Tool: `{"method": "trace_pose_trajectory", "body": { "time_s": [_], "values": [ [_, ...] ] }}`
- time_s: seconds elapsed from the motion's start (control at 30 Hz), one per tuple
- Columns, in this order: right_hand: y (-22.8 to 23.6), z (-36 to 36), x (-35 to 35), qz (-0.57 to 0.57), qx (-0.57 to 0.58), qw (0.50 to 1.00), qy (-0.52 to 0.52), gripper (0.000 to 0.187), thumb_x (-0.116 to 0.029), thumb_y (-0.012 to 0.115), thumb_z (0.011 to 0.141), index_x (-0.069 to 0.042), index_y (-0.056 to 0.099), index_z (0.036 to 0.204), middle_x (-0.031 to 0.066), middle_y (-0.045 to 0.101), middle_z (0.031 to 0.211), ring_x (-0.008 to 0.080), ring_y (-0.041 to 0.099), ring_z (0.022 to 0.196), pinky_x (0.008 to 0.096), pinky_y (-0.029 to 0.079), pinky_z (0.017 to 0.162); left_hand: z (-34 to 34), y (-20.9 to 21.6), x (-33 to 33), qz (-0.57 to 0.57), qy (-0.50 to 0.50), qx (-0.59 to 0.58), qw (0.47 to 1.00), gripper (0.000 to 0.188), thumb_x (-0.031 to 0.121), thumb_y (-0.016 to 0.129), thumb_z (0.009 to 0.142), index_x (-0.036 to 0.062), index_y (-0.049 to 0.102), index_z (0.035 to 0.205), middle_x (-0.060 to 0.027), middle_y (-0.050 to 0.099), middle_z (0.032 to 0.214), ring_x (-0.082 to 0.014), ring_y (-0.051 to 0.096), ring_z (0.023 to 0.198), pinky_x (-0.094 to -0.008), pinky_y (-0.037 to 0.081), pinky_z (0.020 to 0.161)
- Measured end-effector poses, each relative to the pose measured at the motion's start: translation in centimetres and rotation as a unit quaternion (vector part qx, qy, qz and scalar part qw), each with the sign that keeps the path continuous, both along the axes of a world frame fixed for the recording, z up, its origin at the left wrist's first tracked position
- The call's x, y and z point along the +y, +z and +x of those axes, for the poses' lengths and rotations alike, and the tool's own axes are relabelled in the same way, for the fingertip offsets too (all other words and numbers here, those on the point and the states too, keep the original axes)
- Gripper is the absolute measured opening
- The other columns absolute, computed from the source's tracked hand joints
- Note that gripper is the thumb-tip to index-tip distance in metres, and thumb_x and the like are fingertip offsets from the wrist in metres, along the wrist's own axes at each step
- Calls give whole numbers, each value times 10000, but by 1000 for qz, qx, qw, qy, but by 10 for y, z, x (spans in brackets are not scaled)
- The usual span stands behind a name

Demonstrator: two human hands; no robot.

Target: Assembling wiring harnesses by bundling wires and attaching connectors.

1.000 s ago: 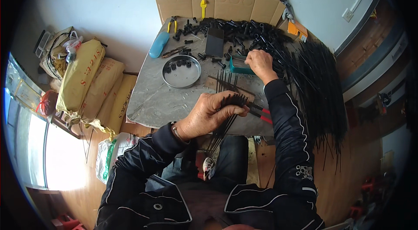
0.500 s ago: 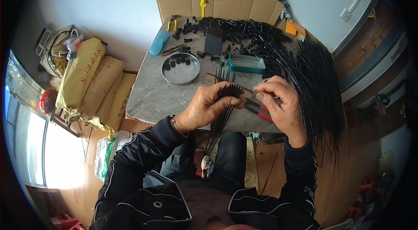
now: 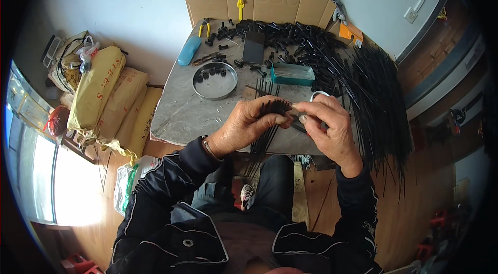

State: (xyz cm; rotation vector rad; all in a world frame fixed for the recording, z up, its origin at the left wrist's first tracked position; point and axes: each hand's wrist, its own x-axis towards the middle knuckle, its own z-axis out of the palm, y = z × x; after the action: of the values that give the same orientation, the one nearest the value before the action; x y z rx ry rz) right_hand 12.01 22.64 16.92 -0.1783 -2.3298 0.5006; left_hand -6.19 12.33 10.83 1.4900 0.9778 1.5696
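My left hand (image 3: 254, 121) is closed around a bundle of thin black rods (image 3: 264, 142); their upper ends fan out between thumb and fingers, and their long ends hang below the table edge. Close beside those upper ends is my right hand (image 3: 329, 123), thumb and fingertips pinched together. Whatever it pinches is too small to make out. Just behind the right hand shows a small white round dish or ring (image 3: 319, 95), partly covered by it. A red-handled tool beneath the hands is mostly hidden.
On the grey table (image 3: 176, 113) are a round metal tray (image 3: 215, 81), a teal box (image 3: 293, 74), a dark phone (image 3: 253, 47), a blue case (image 3: 189, 51) and yellow-handled pliers (image 3: 205, 27). Black fittings (image 3: 311, 40) pile up behind. Long black rods (image 3: 381, 103) overhang the right edge.
My right hand has moved left and slightly down, bringing its fingertips to the rod ends. It now covers the red tool handles. My left hand stays almost still.
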Motion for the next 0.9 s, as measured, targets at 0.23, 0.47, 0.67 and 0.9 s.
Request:
{"method": "trace_pose_trajectory", "body": {
  "time_s": [0.23,0.47,0.67,0.9],
  "values": [
    [-1,1,1,-28,3,999,29,243,87,629,783,-20,676,996,35,527,767,118,508,660,248,417,579,1,5,-1,-18,-19,-2,1000,253,84,588,934,-17,581,1166,-68,690,954,-113,641,917,-262,520,846],
    [3,4,-3,-51,2,998,24,215,81,645,774,-17,679,962,43,548,781,129,523,661,253,421,580,1,11,-3,-43,-32,23,998,253,101,583,931,-27,584,1149,-82,684,969,-152,649,954,-285,518,878],
    [18,6,-4,79,-9,997,-7,245,72,687,696,-53,698,907,29,554,735,180,526,696,302,429,643,1,15,-4,-50,-26,38,998,263,114,592,926,-27,589,1148,-81,688,964,-145,647,955,-283,519,874],
    [22,2,-7,121,-8,993,-4,262,72,698,668,-72,702,887,11,547,708,187,512,691,311,417,647,2,15,-6,-39,-27,25,999,274,143,594,927,-30,591,1140,-77,691,954,-143,648,943,-286,519,867]
  ]
}}
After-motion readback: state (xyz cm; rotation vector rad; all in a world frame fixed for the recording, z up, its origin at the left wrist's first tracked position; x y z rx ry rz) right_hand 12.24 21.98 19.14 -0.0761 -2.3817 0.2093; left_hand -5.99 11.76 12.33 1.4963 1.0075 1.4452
